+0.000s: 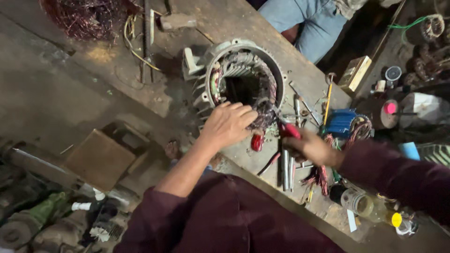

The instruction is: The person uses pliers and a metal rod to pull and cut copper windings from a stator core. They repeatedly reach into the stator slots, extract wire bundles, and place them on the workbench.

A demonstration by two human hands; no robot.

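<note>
A: The round grey motor housing (243,51) looks like cast metal, matt and ribbed. Inside are dull copper windings (262,93).

B: The long workbench (234,21) is rough, stained wood. The red-handled pliers (289,131) have glossy plastic grips.

A: The flat brown box (100,158) is matt cardboard. The dark maroon sleeve (398,175) is soft cloth.

B: The steel rods (286,168) shine, smooth.

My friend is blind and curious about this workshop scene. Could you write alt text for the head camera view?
Seen from above, a person's left hand rests on the wound rim of an open motor housing on a workbench, while the right hand holds a red-handled tool beside it. Loose metal tools, wires and a blue part lie around.
</note>
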